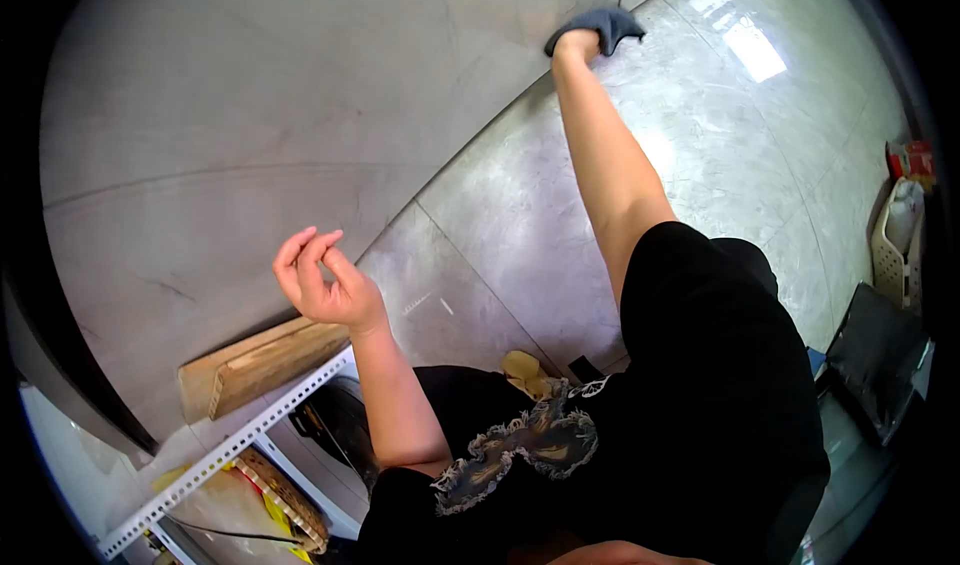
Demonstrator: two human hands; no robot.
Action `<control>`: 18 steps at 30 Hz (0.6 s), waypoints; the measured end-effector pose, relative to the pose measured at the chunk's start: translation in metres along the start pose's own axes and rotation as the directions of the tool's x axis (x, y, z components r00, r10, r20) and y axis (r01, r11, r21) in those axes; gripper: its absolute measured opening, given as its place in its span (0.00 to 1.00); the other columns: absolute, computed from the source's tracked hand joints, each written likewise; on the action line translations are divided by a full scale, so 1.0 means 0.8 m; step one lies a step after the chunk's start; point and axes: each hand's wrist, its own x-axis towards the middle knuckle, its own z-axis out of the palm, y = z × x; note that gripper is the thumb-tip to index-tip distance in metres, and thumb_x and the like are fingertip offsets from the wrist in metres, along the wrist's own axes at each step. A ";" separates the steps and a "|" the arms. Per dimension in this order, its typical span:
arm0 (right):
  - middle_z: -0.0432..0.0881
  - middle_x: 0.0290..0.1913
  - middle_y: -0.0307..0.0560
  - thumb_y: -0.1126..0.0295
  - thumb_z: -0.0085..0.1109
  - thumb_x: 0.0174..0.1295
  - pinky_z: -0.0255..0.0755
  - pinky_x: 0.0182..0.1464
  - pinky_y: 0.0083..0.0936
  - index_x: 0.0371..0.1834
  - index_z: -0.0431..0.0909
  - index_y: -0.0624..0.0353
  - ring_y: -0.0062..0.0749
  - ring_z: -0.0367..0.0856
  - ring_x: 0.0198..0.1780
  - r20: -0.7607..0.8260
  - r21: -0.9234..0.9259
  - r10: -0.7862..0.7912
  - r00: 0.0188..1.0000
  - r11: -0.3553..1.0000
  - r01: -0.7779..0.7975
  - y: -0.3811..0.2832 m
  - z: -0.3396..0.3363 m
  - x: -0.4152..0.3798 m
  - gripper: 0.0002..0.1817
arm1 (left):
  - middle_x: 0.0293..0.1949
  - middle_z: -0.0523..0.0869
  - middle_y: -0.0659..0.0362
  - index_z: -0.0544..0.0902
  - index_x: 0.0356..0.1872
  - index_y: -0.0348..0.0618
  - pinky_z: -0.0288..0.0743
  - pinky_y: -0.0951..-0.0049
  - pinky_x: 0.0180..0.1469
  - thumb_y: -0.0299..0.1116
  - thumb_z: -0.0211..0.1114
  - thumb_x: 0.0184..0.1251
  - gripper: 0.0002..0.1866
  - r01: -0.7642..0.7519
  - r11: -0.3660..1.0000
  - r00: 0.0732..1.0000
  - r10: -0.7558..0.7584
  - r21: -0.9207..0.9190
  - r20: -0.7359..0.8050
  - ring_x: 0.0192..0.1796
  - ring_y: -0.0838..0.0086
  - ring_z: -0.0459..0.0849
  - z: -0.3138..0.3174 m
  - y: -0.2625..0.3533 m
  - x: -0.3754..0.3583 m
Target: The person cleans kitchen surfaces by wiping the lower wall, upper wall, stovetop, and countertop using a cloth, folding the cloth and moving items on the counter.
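Note:
My right hand (578, 41) reaches far out and presses a grey cloth (612, 22) against the grey tiled wall, close to where the wall meets the glossy floor. The cloth covers most of the fingers. My left hand (322, 277) is raised in front of the wall with its fingers loosely curled, holding nothing. It hovers just above a pair of wooden boards (258, 365) that lean along the wall's base.
A white perforated metal shelf frame (222, 455) stands at the lower left with a woven basket and yellow items under it. At the right edge are a cream plastic basket (893, 250) and a dark flat panel (878, 355).

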 end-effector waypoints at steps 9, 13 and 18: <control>0.67 0.80 0.47 0.49 0.35 0.77 0.57 0.78 0.40 0.80 0.64 0.57 0.43 0.65 0.78 0.242 0.167 -0.667 0.705 0.744 0.646 -0.319 -0.052 -0.374 0.34 | 0.47 0.83 0.54 0.89 0.33 0.39 0.78 0.71 0.42 0.14 0.59 0.63 0.11 0.019 0.999 1.000 -0.019 -0.028 0.023 0.45 0.69 0.82 0.011 0.018 -0.004; 0.68 0.79 0.45 0.45 0.31 0.77 0.59 0.77 0.34 0.80 0.64 0.55 0.39 0.67 0.77 0.176 0.016 -0.751 0.636 0.649 0.761 -0.369 -0.045 -0.376 0.36 | 0.46 0.82 0.55 0.89 0.32 0.40 0.78 0.71 0.42 0.14 0.59 0.63 0.12 -0.041 0.998 0.996 0.045 -0.054 0.073 0.44 0.69 0.83 0.015 0.013 -0.010; 0.69 0.80 0.36 0.49 0.44 0.78 0.61 0.77 0.38 0.77 0.73 0.44 0.32 0.65 0.81 -0.129 0.395 -0.650 0.749 0.659 0.640 -0.225 -0.054 -0.322 0.28 | 0.46 0.83 0.56 0.89 0.32 0.40 0.76 0.74 0.40 0.14 0.59 0.63 0.12 -0.049 0.999 0.999 0.049 -0.010 0.004 0.43 0.72 0.82 0.000 -0.007 -0.003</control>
